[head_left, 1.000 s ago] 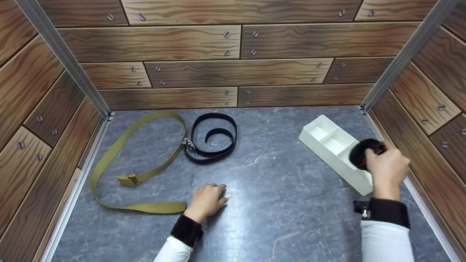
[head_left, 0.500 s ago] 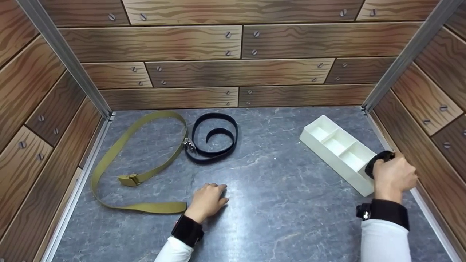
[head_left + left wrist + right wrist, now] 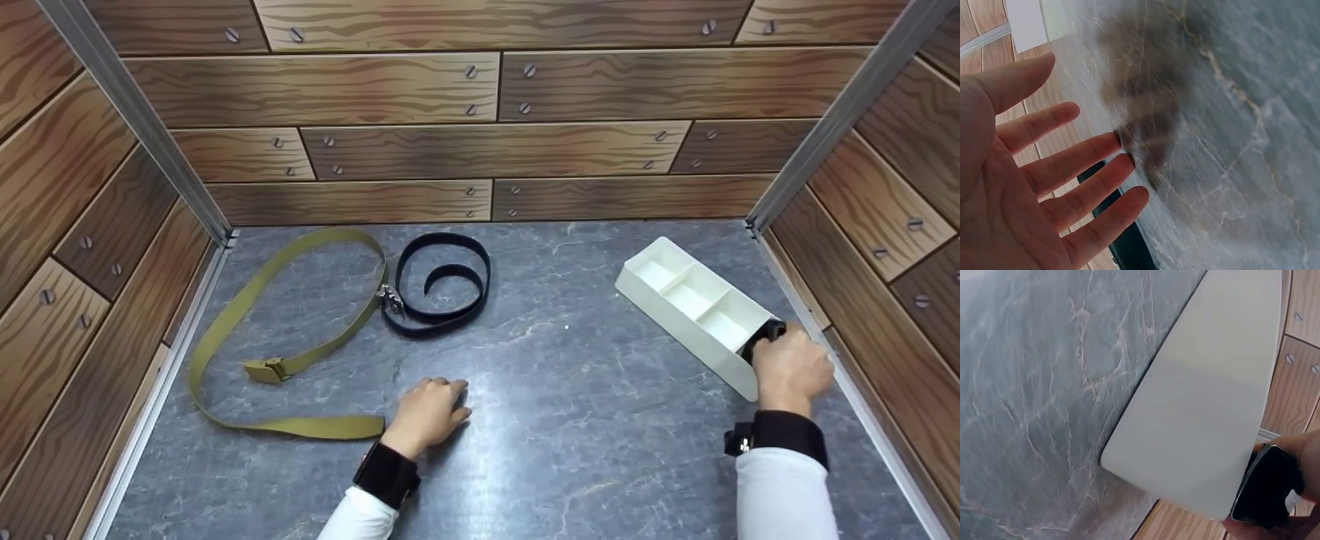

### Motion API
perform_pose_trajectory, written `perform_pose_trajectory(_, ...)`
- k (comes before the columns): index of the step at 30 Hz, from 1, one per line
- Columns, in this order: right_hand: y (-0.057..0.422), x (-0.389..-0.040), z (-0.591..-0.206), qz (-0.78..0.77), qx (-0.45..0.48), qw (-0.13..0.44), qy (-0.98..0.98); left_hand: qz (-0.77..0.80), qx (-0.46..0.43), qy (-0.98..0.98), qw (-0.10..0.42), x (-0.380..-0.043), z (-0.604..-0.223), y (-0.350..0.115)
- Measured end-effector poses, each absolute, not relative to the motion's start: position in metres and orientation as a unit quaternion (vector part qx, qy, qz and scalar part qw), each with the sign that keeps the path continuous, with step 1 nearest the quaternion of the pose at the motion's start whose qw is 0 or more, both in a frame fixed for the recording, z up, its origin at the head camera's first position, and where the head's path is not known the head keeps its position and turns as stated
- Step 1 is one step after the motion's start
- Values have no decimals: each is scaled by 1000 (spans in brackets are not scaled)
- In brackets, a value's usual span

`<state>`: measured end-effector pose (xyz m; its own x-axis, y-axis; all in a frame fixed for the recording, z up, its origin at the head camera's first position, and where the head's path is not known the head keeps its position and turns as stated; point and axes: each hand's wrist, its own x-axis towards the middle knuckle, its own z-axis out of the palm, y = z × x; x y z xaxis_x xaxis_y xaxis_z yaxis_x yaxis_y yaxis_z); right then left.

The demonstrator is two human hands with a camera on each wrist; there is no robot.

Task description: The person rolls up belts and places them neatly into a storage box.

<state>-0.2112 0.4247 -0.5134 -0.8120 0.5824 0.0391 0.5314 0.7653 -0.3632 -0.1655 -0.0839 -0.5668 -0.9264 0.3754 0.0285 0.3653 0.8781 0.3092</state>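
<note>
My right hand grips a rolled-up black belt at the near end of a white divided box. In the right wrist view, the black belt shows at the top edge of the box's end wall, with the fingers round it; the rest of it is hidden. Palm down, my left hand rests near the middle of the floor, its fingers spread and holding nothing. Just left of it lies the free end of an olive webbing belt with a plastic buckle.
Behind the left hand, another black belt lies loosely coiled, its metal buckle touching the olive belt. Wood-patterned panels wall the grey marbled floor at the back and both sides. The box lies slantwise close to the right wall.
My right hand with the black belt has moved from above the box out past its right edge, then back left and lower against the near end. The left hand has stayed still.
</note>
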Motion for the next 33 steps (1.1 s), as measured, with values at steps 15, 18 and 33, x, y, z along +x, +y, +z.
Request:
perform_pose_trajectory(15,420,-226,-510,177,-324,26,-929,158,199,967,1,-164,-566,-84)
perform_pose_trajectory(18,417,-226,-511,179,-329,27,-927,158,197,967,4,-164,-566,-84)
perform_pose_trajectory(33,413,-217,-507,232,-313,56,-919,155,196,968,20,-165,-566,-85)
